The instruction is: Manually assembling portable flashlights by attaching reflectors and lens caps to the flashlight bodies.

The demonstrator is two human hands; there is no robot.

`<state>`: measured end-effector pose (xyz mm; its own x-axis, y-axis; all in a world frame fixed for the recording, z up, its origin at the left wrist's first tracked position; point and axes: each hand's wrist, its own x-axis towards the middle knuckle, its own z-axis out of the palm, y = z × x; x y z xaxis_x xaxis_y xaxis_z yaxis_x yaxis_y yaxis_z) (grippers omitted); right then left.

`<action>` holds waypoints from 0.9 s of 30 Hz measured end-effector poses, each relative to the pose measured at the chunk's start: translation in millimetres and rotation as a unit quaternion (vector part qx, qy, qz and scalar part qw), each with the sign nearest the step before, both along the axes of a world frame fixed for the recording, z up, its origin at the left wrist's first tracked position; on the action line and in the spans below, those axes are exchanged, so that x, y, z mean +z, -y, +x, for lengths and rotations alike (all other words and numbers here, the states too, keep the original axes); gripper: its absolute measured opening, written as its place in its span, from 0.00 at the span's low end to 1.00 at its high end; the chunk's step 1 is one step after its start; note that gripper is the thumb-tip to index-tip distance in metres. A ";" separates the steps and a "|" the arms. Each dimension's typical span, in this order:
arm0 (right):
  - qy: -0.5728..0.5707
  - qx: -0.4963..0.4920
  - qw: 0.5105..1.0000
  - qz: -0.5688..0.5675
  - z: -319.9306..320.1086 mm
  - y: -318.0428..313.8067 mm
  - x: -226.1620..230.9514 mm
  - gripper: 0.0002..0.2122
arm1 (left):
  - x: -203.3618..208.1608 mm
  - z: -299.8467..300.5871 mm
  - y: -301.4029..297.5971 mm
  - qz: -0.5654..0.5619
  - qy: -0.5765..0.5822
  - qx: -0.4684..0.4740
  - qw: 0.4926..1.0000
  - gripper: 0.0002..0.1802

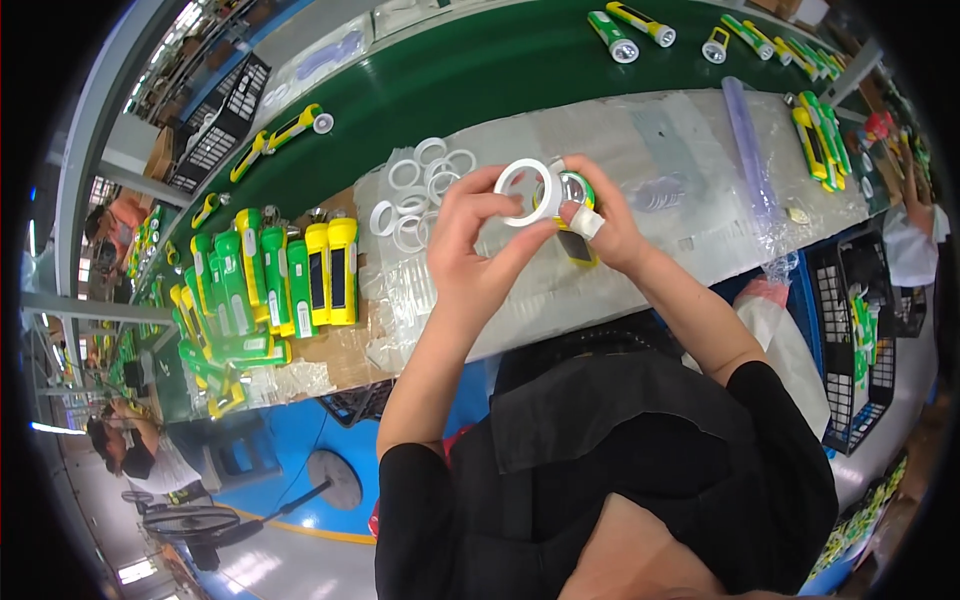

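Between the thumb and fingers of my left hand is a white ring, its open face turned toward me. My right hand, with white tape round its thumb, grips a green and yellow flashlight by the head. The flashlight's shiny reflector end points up, right beside the ring; whether the two touch I cannot tell. More white rings lie loose on the plastic-covered table just beyond my left hand. Part of the flashlight's body is hidden behind my right hand.
Many green and yellow flashlights are lined up at the table's left. Others lie on the green conveyor belt and at the right end. A rolled clear plastic sheet lies on the right. Black crates and a fan stand around.
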<state>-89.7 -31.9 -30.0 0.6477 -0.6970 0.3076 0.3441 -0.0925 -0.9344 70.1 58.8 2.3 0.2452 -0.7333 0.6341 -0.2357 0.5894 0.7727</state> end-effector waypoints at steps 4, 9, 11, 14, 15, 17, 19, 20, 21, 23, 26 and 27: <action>0.028 -0.019 0.998 -0.056 -1.7 10.0 -11.9 0.17 | 5.7 -9.2 15.4 -0.065 0.188 0.059 0.978 0.16; 0.043 -0.013 0.999 -0.023 -6.3 11.6 -11.0 0.19 | -4.3 -12.5 25.5 -0.071 0.234 0.094 0.965 0.22; 0.023 0.002 1.000 -0.005 -10.3 13.0 -13.0 0.23 | -4.7 -12.0 27.6 -0.069 0.252 0.104 0.960 0.21; 0.008 0.008 0.999 0.043 -14.9 13.4 -14.2 0.25 | 0.6 -11.5 26.8 -0.078 0.274 0.097 0.954 0.21; 0.008 0.008 0.999 0.043 -15.5 13.9 -11.7 0.25 | 3.1 -10.6 26.5 -0.077 0.274 0.097 0.954 0.21; 0.078 -0.007 0.997 0.001 -18.5 18.0 -0.2 0.27 | 11.0 -9.5 26.5 -0.047 0.308 0.064 0.948 0.21; 0.039 -0.035 0.986 -0.157 -28.8 31.4 9.3 0.26 | 23.1 -11.7 26.2 -0.023 0.327 0.043 0.944 0.21; 0.000 -0.060 0.949 -0.310 -36.4 37.7 14.5 0.25 | 27.8 -13.2 25.3 0.001 0.347 0.023 0.938 0.20; -0.002 -0.063 0.948 -0.311 -46.3 41.4 22.6 0.25 | 31.4 -13.9 24.4 0.000 0.345 0.021 0.938 0.20; -0.113 -0.038 0.895 -0.431 -64.0 51.1 37.9 0.22 | 33.6 -14.2 26.3 0.009 0.365 -0.011 0.931 0.22; -0.171 -0.086 0.841 -0.505 -79.0 57.6 57.1 0.20 | 35.4 -24.5 31.7 0.024 0.387 -0.014 0.922 0.24; -0.175 -0.088 0.840 -0.507 -81.0 55.7 66.5 0.20 | 34.8 -28.0 35.5 0.021 0.384 -0.016 0.923 0.24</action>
